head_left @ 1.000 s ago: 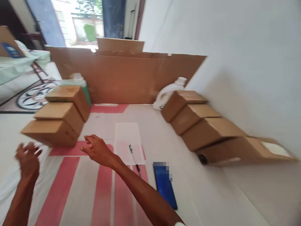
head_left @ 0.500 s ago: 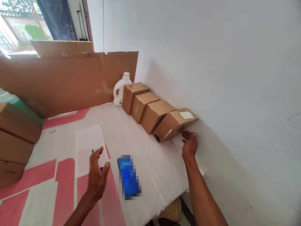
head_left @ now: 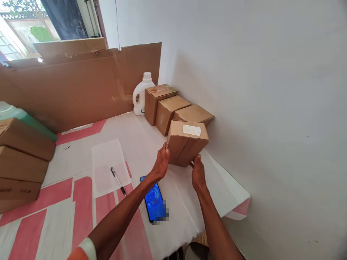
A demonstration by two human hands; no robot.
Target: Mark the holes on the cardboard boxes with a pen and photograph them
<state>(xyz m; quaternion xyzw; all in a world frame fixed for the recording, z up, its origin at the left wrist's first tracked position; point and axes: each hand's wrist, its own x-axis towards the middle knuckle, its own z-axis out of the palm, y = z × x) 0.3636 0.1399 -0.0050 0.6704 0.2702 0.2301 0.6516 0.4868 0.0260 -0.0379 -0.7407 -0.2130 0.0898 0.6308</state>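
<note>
A table [head_left: 189,209] wears a white cloth with red stripes. On it lie a sheet of paper [head_left: 108,162], a pen [head_left: 118,180] and a blue phone [head_left: 154,202]. Brown boxes [head_left: 168,108] and a white jug [head_left: 141,94] sit by the wall, more boxes [head_left: 21,162] at the left.

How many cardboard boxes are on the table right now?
7: one box held by both hands, three boxes along the wall, three stacked at left. More may be hidden.

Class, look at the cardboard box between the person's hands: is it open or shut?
Shut. The cardboard box shows its top flaps closed flat with a white label on them, gripped by the left hand and right hand.
</note>
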